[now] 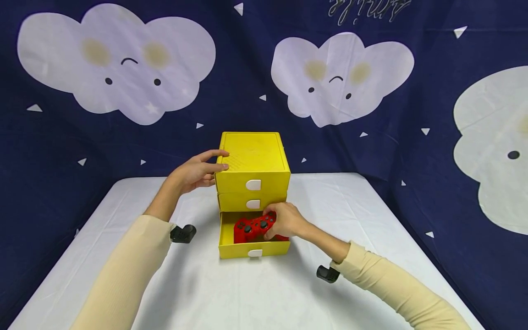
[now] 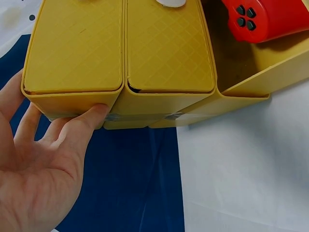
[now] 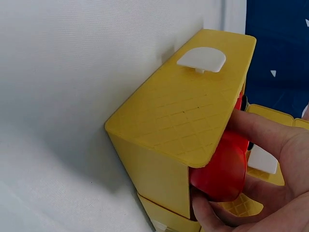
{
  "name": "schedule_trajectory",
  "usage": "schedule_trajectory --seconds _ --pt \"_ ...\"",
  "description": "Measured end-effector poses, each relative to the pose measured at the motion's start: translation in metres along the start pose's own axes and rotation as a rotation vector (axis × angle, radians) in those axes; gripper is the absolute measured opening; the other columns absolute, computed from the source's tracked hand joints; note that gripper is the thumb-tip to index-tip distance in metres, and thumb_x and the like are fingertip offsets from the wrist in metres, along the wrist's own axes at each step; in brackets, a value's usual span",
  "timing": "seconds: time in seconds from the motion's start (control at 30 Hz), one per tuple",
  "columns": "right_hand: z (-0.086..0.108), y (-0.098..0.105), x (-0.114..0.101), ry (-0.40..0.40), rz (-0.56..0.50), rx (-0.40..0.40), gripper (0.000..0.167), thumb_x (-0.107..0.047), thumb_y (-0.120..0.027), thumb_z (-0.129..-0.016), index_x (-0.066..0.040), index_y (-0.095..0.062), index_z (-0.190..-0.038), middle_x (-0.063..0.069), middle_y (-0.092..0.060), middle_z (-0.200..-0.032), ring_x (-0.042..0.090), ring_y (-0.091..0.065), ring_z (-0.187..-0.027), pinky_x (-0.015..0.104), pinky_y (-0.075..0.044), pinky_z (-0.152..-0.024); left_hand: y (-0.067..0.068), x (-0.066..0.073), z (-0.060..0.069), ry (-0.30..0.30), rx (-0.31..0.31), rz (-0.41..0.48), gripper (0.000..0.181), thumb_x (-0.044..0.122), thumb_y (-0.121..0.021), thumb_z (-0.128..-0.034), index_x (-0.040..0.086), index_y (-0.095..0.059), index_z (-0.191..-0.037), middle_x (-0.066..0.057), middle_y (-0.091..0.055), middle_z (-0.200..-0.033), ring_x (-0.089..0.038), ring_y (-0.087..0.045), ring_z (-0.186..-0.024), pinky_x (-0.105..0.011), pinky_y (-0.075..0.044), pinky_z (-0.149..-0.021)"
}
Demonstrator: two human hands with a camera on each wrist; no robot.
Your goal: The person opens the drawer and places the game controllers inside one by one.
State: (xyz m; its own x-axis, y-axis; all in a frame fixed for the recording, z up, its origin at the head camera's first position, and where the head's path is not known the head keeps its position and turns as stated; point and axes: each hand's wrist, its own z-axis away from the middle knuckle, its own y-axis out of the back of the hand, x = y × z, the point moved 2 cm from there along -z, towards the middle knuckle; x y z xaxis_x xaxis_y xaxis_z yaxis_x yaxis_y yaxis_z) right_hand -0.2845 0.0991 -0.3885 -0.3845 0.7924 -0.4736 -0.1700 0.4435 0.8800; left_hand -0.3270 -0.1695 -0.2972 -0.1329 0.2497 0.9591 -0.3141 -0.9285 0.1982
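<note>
A red game controller [image 1: 255, 227] with black sticks and buttons sits tilted in the pulled-out bottom drawer [image 1: 235, 250] of a yellow drawer unit [image 1: 255, 156]. My right hand [image 1: 287, 221] reaches into that drawer and grips the controller's right end between thumb and fingers. In the right wrist view, the red grip [image 3: 219, 171] shows behind the drawer front, with my fingers around it. With fairly straight fingers spread over its top left edge and side, my left hand [image 1: 195, 172] rests on the unit. The left wrist view shows the left fingertips [image 2: 100, 110] against its side panel.
Two upper drawers with white tabs [image 1: 253, 184] are closed above the open one. The unit stands on a white-covered table [image 1: 198, 284]. Behind hangs a dark blue cloth [image 1: 243, 91] with clouds. Black wrist cameras [image 1: 183, 233] sit beneath both forearms.
</note>
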Motion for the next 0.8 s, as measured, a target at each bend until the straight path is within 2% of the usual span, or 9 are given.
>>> schedule_trajectory --seconds 0.23,0.57,0.8 --pt "-0.0001 -0.0027 0.0016 0.014 0.015 -0.003 0.056 -0.026 -0.099 -0.058 -0.013 -0.074 -0.107 0.001 -0.075 -0.107 0.024 -0.062 -0.097 0.044 -0.047 -0.092 0.0000 0.0004 0.0005 0.002 -0.003 0.000 0.058 0.028 -0.066 -0.1002 0.030 -0.042 -0.153 -0.008 -0.048 -0.131 -0.015 -0.051 -0.082 -0.021 -0.043 -0.066" --pt "0.0012 -0.0068 0.0007 -0.001 0.022 -0.006 0.055 -0.028 -0.097 -0.062 -0.013 -0.074 -0.110 0.003 -0.074 -0.114 0.027 -0.063 -0.106 0.044 -0.048 -0.096 -0.0013 -0.0005 0.0017 0.012 0.002 -0.025 0.060 0.031 -0.067 -0.0997 0.030 -0.041 -0.153 -0.010 -0.045 -0.142 -0.017 -0.054 -0.091 -0.022 -0.047 -0.072" --pt "0.0017 -0.0102 0.0013 0.022 0.033 0.004 0.054 -0.032 -0.095 -0.066 -0.011 -0.072 -0.111 0.005 -0.073 -0.109 0.026 -0.063 -0.102 0.042 -0.049 -0.093 -0.0022 0.0012 0.0017 0.005 0.006 -0.026 0.059 0.030 -0.066 -0.1001 0.030 -0.041 -0.153 -0.010 -0.044 -0.144 -0.017 -0.054 -0.092 -0.022 -0.046 -0.072"
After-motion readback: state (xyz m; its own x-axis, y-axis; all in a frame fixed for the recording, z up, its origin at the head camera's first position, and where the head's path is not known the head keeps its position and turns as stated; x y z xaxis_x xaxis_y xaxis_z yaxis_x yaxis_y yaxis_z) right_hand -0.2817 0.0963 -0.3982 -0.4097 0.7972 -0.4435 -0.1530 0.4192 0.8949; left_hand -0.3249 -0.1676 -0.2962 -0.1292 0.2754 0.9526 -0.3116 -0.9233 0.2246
